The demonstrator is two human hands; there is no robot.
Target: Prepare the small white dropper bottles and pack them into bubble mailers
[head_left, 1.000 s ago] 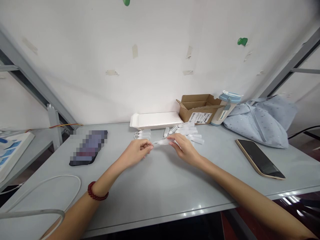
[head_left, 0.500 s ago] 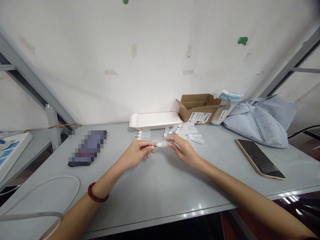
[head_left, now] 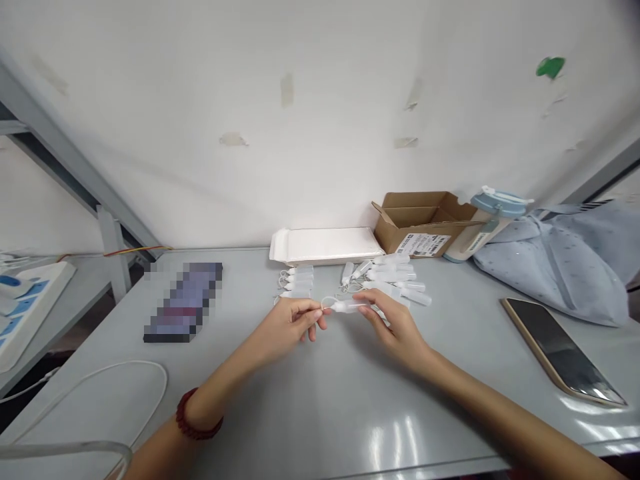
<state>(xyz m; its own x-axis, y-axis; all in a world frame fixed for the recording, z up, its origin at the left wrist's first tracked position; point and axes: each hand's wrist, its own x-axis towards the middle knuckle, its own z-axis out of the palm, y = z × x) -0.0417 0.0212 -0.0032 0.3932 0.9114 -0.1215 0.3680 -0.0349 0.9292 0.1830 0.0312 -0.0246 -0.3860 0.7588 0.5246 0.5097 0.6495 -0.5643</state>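
Observation:
Between my hands lies a small translucent plastic dropper bottle [head_left: 347, 306], held roughly level just above the table. My right hand [head_left: 393, 327] grips its body between thumb and fingers. At the tip end, the thumb and forefinger of my left hand [head_left: 295, 323] are pinched together; a thin looped strap [head_left: 328, 299] arches there. Whether a cap sits in the left fingertips is hidden. Behind my left hand, several similar bottles [head_left: 300, 283] lie side by side in a row. A looser pile of such bottles [head_left: 393, 272] lies beyond my right hand.
At the back stand a flat white box [head_left: 327, 245] and an open cardboard box [head_left: 425, 223]. A blue-lidded cup [head_left: 483, 223] leans beside a pale blue cloth bag [head_left: 555, 267]. One phone [head_left: 563, 350] lies right, a blurred dark item [head_left: 185, 303] left. A cable [head_left: 163, 380] loops at lower left.
The camera view has shifted, so table and objects appear farther right and slightly lower. Both hands keep hold of the dropper bottle, with little visible change in grip.

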